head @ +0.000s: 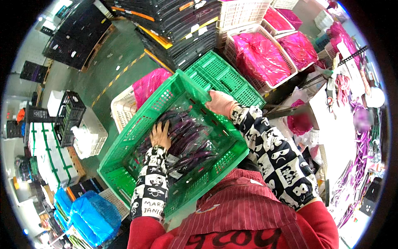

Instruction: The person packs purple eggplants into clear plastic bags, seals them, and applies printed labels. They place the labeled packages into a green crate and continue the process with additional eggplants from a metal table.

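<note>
A green plastic crate (136,123) is tilted in front of my body, its inside facing me. Clear plastic bags of long purple vegetables (189,137), apparently eggplants, lie in it, some with white labels. My left hand (160,135) reaches inside and rests on the bags, fingers spread. At the crate's far right side, my right hand (220,102) grips the rim, thumb on the edge; it looks pinkish, and whether it is gloved I cannot tell. Beneath and beyond lies another green crate (214,73).
White crates with pink plastic liners (261,56) stand at the upper right. Black stacked crates (192,31) rise ahead. A white table (339,140) at right bears long purple vegetables (362,152). Blue-wrapped goods (93,218) sit at lower left, near a white basket (93,133).
</note>
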Demonstrator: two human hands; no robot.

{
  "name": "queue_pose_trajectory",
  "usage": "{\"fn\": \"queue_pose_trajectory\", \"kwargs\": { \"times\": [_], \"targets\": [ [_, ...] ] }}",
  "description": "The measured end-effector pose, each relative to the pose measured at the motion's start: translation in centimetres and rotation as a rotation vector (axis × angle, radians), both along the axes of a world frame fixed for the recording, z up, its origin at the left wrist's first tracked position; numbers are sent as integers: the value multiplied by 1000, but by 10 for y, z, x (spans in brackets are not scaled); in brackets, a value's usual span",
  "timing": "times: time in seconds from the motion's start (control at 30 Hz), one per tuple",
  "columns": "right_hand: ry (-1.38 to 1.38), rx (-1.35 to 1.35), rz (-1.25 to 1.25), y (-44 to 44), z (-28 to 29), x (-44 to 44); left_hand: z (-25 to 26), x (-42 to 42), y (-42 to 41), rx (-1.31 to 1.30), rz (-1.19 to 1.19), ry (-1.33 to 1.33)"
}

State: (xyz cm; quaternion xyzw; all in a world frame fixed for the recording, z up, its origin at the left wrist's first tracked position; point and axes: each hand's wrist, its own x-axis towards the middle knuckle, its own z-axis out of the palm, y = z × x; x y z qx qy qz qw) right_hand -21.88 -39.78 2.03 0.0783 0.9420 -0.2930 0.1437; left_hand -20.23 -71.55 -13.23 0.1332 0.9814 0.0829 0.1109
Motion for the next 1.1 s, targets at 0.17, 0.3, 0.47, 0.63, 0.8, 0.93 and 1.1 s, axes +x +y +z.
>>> {"fn": "queue_pose_trajectory", "kwargs": {
  "times": [0.17, 0.3, 0.47, 0.63, 0.8, 0.93, 1.1],
  "targets": [
    [-119, 6, -7, 51, 24, 5, 17, 21, 29, -47, -168, 264],
    [-134, 130, -124, 7, -22, -13, -43, 32, -14, -152, 6, 87],
    [342, 89, 52, 48, 12, 33, -4, 63, 30, -618, 164, 50],
    [618, -203, -49, 119, 56, 146, -4, 50, 23, 198, -39, 554],
    [563, 21, -401, 244, 64, 301, 50, 41, 52, 225, 166, 760],
    [486, 444, -882, 371, 86, 466, 170, 79, 202, 395, 374, 831],
    [319, 1170, -1345, 546, 15, 726, 228, 149, 365, 859, 164, 664]
  ]
}}
